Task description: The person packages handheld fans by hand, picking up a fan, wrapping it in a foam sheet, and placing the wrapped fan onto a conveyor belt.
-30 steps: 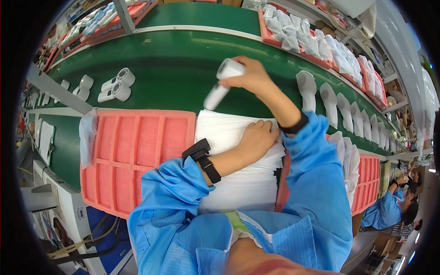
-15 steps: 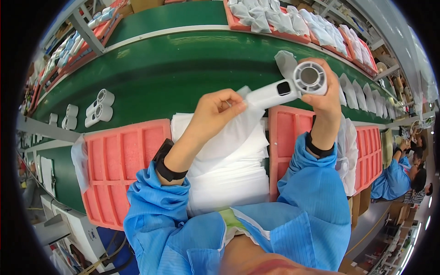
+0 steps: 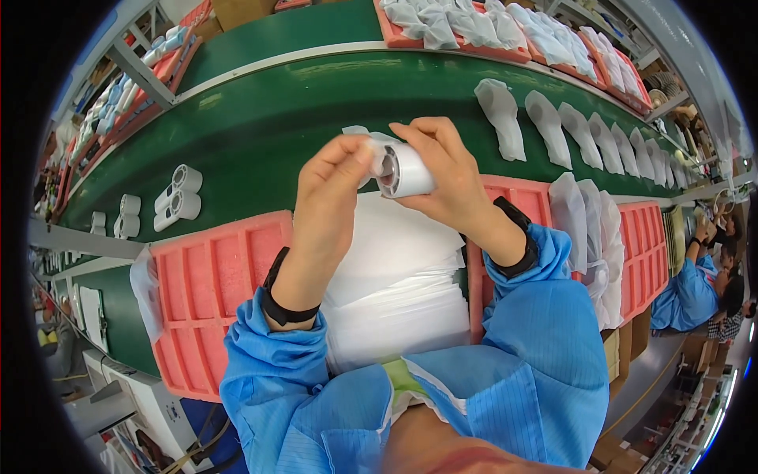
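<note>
Gripping a white handheld fan (image 3: 411,171) by its round head, the right hand (image 3: 448,170) had its thumb and fingers curved around the casing, the ringed face turned toward the left hand (image 3: 332,178). That left hand pinched a sheer white sleeve (image 3: 377,156) between thumb and fingertips, just beside the ring. The fan's handle was hidden behind the left hand, so how far the sleeve covered it could not be told.

The fan was in the air above the far edge of a stack of white sleeves (image 3: 399,320), which lay directly before the person. A pink compartment tray (image 3: 225,292) lay left of the stack, a limp translucent bag (image 3: 145,286) hanging at its left edge. Right of the stack was a second pink tray (image 3: 517,192), partly behind the right forearm, with upright bagged pieces (image 3: 570,229) by its right edge.

Beyond ran a green surface (image 3: 276,118). Bare white fans (image 3: 178,202) lay toward its left end, close to the near edge; a row of bagged pieces (image 3: 501,118) stretched toward its right end. Past its far edge, pink trays carried more bagged items (image 3: 430,24). At far right was a co-worker in blue (image 3: 683,299).
</note>
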`<state>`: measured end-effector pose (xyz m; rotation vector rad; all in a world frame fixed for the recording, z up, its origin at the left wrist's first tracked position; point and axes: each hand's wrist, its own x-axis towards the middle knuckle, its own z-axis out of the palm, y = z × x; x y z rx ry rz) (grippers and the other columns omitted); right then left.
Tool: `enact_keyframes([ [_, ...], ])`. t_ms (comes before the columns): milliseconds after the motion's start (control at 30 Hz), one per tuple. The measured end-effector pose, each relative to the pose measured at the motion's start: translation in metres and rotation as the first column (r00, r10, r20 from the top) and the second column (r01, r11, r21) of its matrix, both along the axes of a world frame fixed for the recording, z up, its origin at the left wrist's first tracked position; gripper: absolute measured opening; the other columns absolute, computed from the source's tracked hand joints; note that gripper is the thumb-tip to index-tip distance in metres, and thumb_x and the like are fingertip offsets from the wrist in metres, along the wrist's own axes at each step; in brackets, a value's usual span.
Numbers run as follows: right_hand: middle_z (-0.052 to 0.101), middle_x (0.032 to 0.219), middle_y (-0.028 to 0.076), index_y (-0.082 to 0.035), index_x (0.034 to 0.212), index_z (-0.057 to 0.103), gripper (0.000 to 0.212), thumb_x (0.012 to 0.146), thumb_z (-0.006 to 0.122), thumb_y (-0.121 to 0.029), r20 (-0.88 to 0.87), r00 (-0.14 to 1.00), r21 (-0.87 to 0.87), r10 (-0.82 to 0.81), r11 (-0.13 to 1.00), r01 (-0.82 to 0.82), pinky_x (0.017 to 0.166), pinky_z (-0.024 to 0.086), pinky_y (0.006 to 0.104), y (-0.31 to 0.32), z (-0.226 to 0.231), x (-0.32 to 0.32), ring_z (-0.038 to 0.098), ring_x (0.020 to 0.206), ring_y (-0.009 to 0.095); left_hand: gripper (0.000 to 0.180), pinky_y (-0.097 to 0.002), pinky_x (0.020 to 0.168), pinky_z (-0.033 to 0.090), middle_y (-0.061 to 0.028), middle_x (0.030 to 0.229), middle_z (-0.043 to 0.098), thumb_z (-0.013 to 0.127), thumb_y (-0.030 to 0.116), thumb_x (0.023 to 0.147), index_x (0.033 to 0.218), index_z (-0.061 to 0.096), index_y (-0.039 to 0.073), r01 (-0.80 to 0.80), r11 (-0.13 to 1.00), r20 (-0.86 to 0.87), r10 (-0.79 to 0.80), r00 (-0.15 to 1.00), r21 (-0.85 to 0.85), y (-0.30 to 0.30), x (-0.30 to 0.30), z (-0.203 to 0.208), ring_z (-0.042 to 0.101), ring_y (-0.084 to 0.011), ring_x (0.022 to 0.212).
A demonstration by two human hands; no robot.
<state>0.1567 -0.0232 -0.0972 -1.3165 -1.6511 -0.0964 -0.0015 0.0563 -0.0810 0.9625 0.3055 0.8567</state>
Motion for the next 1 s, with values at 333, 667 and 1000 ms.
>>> enact_keyframes([
  [333,0.054,0.108,0.012,-0.005,0.123,0.055,0.071,0.058,0.083,-0.007,0.027,0.998,0.102,-0.056,0.993,0.053,0.075,0.051,0.0363,0.006,-0.012,0.011,0.058,0.094,0.031,0.025,-0.025,0.055,0.046,-0.0084,0.087,0.061,0.07,-0.007,0.07,0.093,0.07,0.002,-0.167,0.221,0.013,0.568,0.823,0.961,-0.039,0.014,-0.014,0.058,-0.0197,0.072],
  [667,0.053,0.113,0.014,-0.001,0.122,0.043,0.068,0.066,0.081,-0.009,-0.439,0.897,-0.03,0.058,0.996,-0.079,0.083,0.049,0.0314,0.002,-0.025,0.001,0.055,0.105,0.02,0.059,-0.0305,0.062,0.05,-0.0098,0.108,0.059,0.073,-0.004,0.06,0.117,0.063,0.009,-0.1,0.229,-0.084,0.676,0.732,0.968,-0.033,0.02,-0.008,0.06,-0.0246,0.086],
  [1000,0.056,0.109,0.015,-0.003,0.118,0.049,0.06,0.066,0.077,-0.011,-0.225,0.961,0.046,0.161,0.987,-0.155,0.075,0.051,0.035,0.003,-0.018,-0.003,0.058,0.099,0.024,0.047,-0.0327,0.082,0.047,-0.0107,0.124,0.051,0.081,0.008,0.067,0.11,0.062,0.009,0.002,0.684,-0.119,0.124,0.985,0.729,0.003,-0.009,0.018,0.054,-0.0209,0.104],
])
